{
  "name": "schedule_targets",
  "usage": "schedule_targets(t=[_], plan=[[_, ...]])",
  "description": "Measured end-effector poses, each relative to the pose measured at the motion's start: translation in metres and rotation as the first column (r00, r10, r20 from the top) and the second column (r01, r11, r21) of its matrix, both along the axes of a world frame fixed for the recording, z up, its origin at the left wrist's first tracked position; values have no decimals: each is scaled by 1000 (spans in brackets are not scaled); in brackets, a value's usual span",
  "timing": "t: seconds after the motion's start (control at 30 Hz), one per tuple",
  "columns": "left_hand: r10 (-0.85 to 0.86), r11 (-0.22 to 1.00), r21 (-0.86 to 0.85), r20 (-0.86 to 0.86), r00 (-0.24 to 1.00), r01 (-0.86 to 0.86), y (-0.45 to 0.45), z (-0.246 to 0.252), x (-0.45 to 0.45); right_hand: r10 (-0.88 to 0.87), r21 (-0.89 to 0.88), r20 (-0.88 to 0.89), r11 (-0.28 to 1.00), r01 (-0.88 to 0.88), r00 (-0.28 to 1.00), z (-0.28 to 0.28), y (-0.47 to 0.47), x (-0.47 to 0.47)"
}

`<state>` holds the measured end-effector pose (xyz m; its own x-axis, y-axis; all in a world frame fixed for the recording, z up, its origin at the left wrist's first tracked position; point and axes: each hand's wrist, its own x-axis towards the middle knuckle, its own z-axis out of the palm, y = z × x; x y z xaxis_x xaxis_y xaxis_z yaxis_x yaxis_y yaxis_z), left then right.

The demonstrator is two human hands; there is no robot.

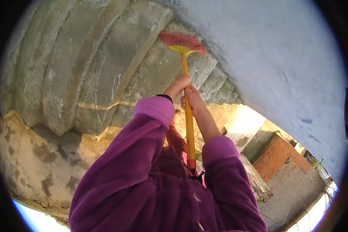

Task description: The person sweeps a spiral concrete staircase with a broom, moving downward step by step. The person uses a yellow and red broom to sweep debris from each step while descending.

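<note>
A broom with red bristles and a yellow head [182, 47] lies over a concrete stair step, close to the foot of a pale wall. Its yellow-brown striped handle [189, 127] runs down to a red end against the front of my purple coat. My left hand [182, 81] is closed round the upper part of the handle, with a dark band at the wrist. Just below it, my right hand [192, 100] grips the same handle. Which hand is which is judged from the arm on each side of the picture.
Weathered concrete steps [104, 58] spread across the upper left, with a sunlit, stained wall [46, 162] beyond their ends. A pale plastered wall [278, 58] borders the stairs at right. Brick walls [281, 156] stand at lower right. A foot shows partly below my hands.
</note>
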<state>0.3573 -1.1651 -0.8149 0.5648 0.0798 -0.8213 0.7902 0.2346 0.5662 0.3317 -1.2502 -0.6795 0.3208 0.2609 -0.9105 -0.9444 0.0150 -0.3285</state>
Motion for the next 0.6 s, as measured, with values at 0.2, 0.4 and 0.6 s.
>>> schedule_targets(t=[0.2, 0.4, 0.6], plan=[[123, 968, -185, -229, 966, -167, -60, 19, -105, 309, -63, -61, 948, -313, 949, 21, -80, -77], [258, 851, -397, -255, 932, -344, -89, 84, -207, 404, -59, -58, 911, -407, 913, 81, -123, -147], [378, 868, -301, -112, 919, -394, -64, 80, -201, 517, -71, 134, 856, -512, 846, 60, -106, -150]])
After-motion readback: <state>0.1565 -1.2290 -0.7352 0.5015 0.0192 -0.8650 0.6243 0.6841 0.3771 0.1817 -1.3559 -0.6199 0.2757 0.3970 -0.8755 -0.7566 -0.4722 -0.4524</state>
